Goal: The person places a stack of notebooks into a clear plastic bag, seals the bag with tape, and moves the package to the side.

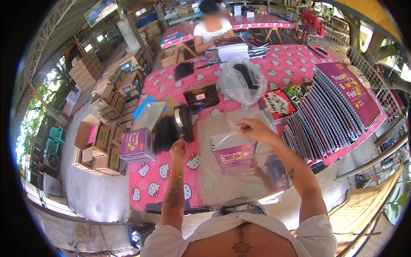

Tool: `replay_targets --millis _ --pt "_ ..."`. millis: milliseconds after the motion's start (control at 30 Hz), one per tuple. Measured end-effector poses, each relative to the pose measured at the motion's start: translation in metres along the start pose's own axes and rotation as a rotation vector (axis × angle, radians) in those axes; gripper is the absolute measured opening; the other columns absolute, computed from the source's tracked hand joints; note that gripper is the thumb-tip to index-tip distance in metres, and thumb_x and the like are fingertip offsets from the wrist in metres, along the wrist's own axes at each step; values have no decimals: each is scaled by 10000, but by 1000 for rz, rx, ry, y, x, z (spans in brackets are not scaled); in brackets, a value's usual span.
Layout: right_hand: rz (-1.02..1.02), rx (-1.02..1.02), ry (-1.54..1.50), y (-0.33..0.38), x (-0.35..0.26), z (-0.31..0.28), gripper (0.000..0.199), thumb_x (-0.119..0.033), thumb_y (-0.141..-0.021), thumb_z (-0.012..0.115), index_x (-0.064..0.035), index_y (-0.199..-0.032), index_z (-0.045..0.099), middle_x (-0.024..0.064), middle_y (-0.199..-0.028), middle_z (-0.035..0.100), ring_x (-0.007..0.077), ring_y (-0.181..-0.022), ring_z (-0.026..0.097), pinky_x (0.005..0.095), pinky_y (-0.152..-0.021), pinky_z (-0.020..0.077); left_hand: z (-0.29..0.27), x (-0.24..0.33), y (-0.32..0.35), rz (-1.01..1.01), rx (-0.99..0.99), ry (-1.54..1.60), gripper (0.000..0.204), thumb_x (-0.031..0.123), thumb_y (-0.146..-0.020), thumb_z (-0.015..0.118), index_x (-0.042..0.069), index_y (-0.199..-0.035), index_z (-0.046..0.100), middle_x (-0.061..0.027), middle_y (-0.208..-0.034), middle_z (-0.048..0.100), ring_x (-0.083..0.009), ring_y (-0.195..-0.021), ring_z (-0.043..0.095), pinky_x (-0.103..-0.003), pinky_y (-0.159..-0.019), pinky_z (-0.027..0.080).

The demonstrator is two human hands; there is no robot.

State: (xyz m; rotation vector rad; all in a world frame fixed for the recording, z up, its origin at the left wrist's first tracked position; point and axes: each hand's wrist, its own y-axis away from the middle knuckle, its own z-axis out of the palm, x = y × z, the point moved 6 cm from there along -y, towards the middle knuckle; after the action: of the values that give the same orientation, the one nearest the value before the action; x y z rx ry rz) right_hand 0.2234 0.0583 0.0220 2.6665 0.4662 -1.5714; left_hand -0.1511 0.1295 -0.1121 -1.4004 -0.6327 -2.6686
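A purple spiral notebook (pixel 235 155) in a clear plastic sleeve (pixel 225 139) lies before me on a sheet of clear plastic (pixel 209 180). My right hand (pixel 253 129) is closed in a pinch at the sleeve's upper edge. To the left, my left hand (pixel 178 147) has its fingers pressed together at the near end of a black tape dispenser (pixel 184 124); anything between them is too small to make out. Beside the dispenser lies a bundle of thin black strips (pixel 165 133). A stack of sleeved purple notebooks (pixel 136 144) sits further left.
Spiral notebooks (pixel 314 111) fan out at the right. A clear bag (pixel 242 81) with black contents and a dark folder (pixel 201 97) lie beyond the work area. Across the pink table (pixel 160 92), a person (pixel 212 32) handles stacked books. Cardboard boxes (pixel 100 141) stand at the left.
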Motion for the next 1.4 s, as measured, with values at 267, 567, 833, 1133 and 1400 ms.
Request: replay_targets --millis 267,567,833,1133,1400 --pt "-14 76 -6 8 0 -5 377 -228 -851 710 -73 -1186 633 78 -890 716 195 -831 684 323 -779 524 128 107 35 909 32 -1986 147 128 -823 579 21 -832 679 -235 -880 697 -427 -844 690 -507 -733 561" --pt "-2 68 -19 5 -3 2 402 -247 -853 706 -77 -1208 626 91 -918 711 214 -873 684 343 -804 525 -13 -9 -13 149 -53 -428 171 172 -798 694 2 -794 711 -67 -658 653 -134 -516 576 -274 -433 399" --pt "21 80 -13 8 1 -5 403 -236 -855 699 -74 -1214 618 93 -905 712 215 -855 679 340 -786 518 69 88 49 790 -8 -1801 133 182 -840 637 73 -853 712 -197 -832 694 -393 -815 683 -482 -695 543" --pt "50 58 -51 6 3 -1 429 -239 -845 708 -71 -1228 608 73 -887 709 194 -810 668 334 -756 510 296 70 167 1085 -1583 -1649 271 336 -804 743 75 -797 673 -78 -754 672 -261 -698 638 -382 -677 437" --pt "53 32 -85 1 -3 6 493 -248 -827 729 -89 -1271 583 86 -886 708 206 -839 668 339 -799 510 225 -63 41 -392 -1753 -1480 397 422 -863 714 35 -946 681 -19 -855 679 -139 -813 606 -307 -802 455"
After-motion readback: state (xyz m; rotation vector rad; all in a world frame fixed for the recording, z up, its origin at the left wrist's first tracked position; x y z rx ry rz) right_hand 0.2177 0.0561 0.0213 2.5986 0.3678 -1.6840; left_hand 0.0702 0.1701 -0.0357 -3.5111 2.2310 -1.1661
